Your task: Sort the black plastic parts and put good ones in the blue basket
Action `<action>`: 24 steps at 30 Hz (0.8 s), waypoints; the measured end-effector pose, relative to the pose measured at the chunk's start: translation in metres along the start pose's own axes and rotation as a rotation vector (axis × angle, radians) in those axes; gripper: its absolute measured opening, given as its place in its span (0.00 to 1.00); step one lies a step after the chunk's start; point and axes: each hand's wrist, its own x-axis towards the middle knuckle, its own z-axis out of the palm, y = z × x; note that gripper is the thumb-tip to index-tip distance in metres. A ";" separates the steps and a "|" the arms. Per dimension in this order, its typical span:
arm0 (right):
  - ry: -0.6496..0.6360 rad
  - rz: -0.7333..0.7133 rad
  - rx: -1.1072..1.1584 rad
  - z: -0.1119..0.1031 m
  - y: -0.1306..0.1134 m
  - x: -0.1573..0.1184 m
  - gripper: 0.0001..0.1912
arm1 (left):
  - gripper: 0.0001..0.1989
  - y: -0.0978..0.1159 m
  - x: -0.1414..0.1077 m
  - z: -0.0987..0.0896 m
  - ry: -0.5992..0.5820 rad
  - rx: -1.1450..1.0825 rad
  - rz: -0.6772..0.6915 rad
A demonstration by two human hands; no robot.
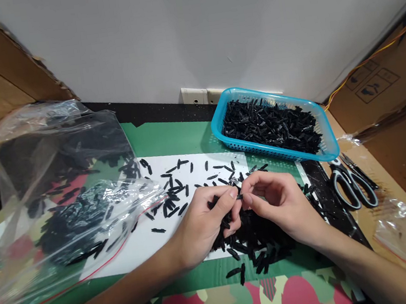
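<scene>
My left hand (208, 216) is closed, its thumb and fingers pinching a small black strip-shaped piece (239, 196). From the other side, the fingertips of my right hand (278, 202) pinch the same piece. A small silvery bit (236, 183) shows just above the fingertips; I cannot make out what it is. Beneath both hands lies a heap of similar black pieces (254, 235). More loose black pieces (173, 196) are scattered over the white sheet (126, 253), left of my hands.
A blue plastic basket (278, 150) full of black pieces stands at the back right. Scissors (351, 184) lie at the right, near a small clear bag (403, 234). A large clear zip bag (68, 191) holding black pieces covers the left side. Cardboard (386, 86) flanks the table.
</scene>
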 end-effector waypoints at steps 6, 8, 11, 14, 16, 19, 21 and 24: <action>-0.009 0.007 -0.028 -0.003 0.002 0.000 0.03 | 0.24 0.003 0.000 0.000 0.019 -0.021 -0.002; -0.013 -0.008 -0.050 -0.005 0.001 0.002 0.03 | 0.24 0.004 0.001 0.000 0.026 -0.021 -0.005; -0.020 -0.020 -0.073 -0.007 -0.001 0.003 0.05 | 0.24 0.005 0.001 0.000 0.038 -0.014 -0.018; -0.034 -0.012 -0.062 -0.007 -0.002 0.003 0.07 | 0.25 0.004 0.001 0.000 0.039 0.003 -0.011; -0.045 0.005 -0.043 -0.006 -0.003 0.002 0.09 | 0.25 0.004 0.000 0.000 0.042 0.023 0.000; -0.055 0.023 -0.030 -0.005 -0.004 0.003 0.13 | 0.25 0.004 0.000 0.000 0.041 0.058 0.017; -0.059 0.018 -0.031 -0.005 -0.006 0.003 0.14 | 0.25 0.005 -0.001 0.001 0.041 0.073 0.026; -0.066 0.005 -0.041 -0.005 -0.007 0.003 0.14 | 0.24 0.006 -0.002 0.002 0.045 0.082 0.033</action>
